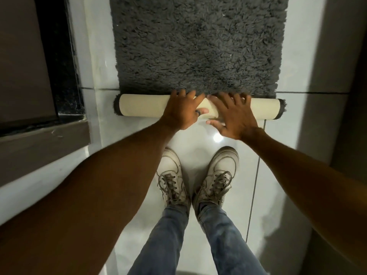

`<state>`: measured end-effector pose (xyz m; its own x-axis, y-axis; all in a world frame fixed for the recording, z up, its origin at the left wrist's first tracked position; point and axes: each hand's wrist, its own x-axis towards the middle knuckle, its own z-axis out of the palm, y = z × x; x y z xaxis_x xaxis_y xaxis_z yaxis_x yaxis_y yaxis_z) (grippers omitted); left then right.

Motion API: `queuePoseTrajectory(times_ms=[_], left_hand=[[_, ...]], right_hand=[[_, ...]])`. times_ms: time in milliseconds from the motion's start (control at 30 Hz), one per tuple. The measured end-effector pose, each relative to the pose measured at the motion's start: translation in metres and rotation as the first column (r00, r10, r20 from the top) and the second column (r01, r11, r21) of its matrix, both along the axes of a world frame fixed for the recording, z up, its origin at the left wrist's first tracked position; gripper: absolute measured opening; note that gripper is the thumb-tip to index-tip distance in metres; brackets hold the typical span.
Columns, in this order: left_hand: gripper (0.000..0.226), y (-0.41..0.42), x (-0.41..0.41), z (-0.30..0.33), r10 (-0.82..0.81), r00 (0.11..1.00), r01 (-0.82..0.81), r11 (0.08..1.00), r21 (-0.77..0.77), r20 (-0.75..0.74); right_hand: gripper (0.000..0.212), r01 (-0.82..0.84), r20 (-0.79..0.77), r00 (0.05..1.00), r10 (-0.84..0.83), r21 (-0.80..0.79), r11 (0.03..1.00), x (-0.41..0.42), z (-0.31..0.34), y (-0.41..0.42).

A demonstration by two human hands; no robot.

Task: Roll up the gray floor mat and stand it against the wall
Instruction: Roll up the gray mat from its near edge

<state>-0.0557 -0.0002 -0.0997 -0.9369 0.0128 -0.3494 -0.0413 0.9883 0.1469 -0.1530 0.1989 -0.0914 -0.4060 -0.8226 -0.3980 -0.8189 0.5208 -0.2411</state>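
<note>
The gray shaggy floor mat point(198, 42) lies flat on the white tiled floor, stretching away from me. Its near end is rolled into a short tube point(143, 107) with the cream backing facing out and gray pile showing at both ends. My left hand point(181, 110) rests on top of the roll near its middle, fingers curled over the far side. Just to the right, my right hand point(231, 114) lies on the roll with spread fingers and the thumb on the near side. Both hands press on the roll.
My two white sneakers point(196, 175) stand on the glossy floor point(288, 120) just behind the roll. A dark door frame and threshold point(59, 76) run along the left. A wall point(337, 66) rises on the right, close to the mat's edge.
</note>
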Motion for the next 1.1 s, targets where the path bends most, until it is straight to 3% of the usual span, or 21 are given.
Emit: queuePoseTrajectory(times_ms=[100,167,233,367,500,667,867,1033,1100], left_hand=[[0.059,-0.017,-0.028,0.001,0.039,0.987,-0.069,0.979,0.19,0.157],[0.059,-0.022,-0.039,0.002,0.037,0.976,-0.084,0.972,0.217,0.213],[0.061,-0.021,-0.036,0.001,0.023,0.987,-0.044,0.99,0.132,0.162],[0.074,-0.005,0.008,0.005,0.062,0.988,-0.051,0.996,0.08,-0.14],[0.088,0.014,0.033,-0.003,0.112,0.99,-0.113,0.994,-0.008,-0.085],[0.066,0.018,0.007,0.007,0.163,0.981,-0.168,0.985,-0.042,-0.106],[0.055,0.007,-0.002,0.015,0.06,0.998,-0.061,0.998,-0.028,-0.036],[0.046,-0.004,-0.022,0.016,0.044,0.999,-0.045,0.999,0.03,0.008],[0.051,-0.017,-0.037,0.015,0.024,0.996,-0.034,0.993,0.117,0.081]], right_hand=[[0.095,0.004,-0.09,0.996,0.004,0.091,0.996,0.016,-0.004,0.006],[0.097,0.052,-0.101,0.994,-0.039,0.129,0.99,0.014,-0.005,-0.002],[0.09,0.078,-0.098,0.993,-0.066,0.126,0.989,0.007,-0.006,-0.008],[0.079,0.102,-0.094,0.991,-0.095,0.078,0.992,-0.007,-0.007,-0.015],[0.074,0.113,-0.01,0.994,-0.113,0.061,0.992,-0.018,-0.005,-0.019],[0.066,0.127,0.07,0.988,-0.136,0.112,0.985,-0.031,0.0,-0.026],[0.065,0.058,0.27,0.955,-0.126,0.246,0.968,-0.047,0.006,-0.03],[0.098,0.016,-0.031,0.999,-0.015,0.012,1.0,-0.004,0.013,0.005],[0.106,0.042,-0.127,0.991,-0.039,0.019,0.999,0.007,0.005,0.008]])
